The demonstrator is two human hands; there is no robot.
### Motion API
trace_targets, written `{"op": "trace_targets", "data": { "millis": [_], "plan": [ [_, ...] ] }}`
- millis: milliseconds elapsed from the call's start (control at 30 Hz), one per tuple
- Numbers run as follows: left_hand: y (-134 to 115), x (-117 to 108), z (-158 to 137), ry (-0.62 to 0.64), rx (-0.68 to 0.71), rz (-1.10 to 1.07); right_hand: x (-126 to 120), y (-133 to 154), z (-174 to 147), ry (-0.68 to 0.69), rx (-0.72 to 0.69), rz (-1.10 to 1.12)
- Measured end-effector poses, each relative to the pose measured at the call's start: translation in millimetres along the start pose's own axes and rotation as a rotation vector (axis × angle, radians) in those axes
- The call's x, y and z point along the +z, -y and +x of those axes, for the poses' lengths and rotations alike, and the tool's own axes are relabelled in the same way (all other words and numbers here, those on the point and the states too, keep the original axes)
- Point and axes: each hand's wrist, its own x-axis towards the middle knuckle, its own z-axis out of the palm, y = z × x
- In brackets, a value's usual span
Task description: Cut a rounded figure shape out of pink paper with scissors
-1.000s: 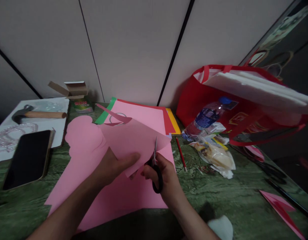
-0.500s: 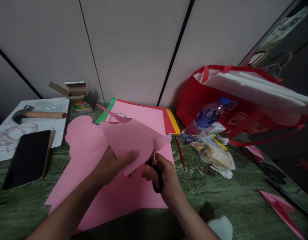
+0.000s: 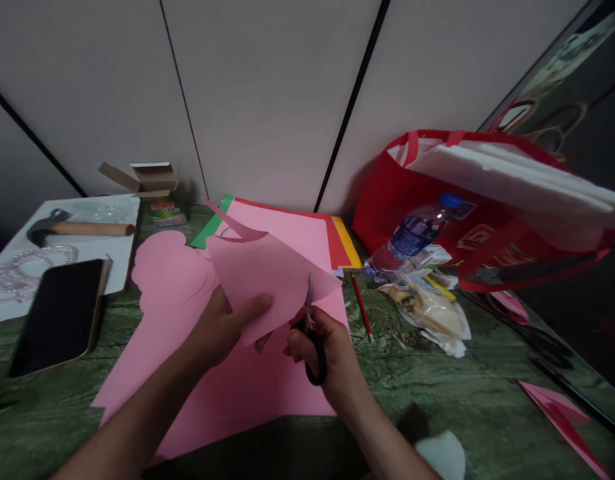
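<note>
My left hand grips a piece of pink paper, thumb on top and fingers underneath, holding it above the table. A thin cut strip curls up from the paper's far left edge. In my right hand is a pair of black-handled scissors, blades pointing away from me and set at the paper's right part. Below lies a large pink sheet. To the left, pink paper cut with a scalloped, rounded top rests on the table.
Coloured sheets lie against the wall. At right are a red pencil, a water bottle, a plastic food wrapper and a red bag. At left are a phone, a hammer and a small open box.
My left hand has turned the pink paper slightly, and its curled strip has shifted up and to the right. The scissors stay in nearly the same spot.
</note>
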Motion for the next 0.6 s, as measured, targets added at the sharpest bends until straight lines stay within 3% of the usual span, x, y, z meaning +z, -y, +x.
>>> {"op": "trace_targets", "data": {
  "millis": [600],
  "plan": [
    [3.3, -2.0, 1.4, -0.200, -0.028, -0.002, 2.0, -0.3, -1.5, -0.002, 0.035, 0.031]
  ]
}}
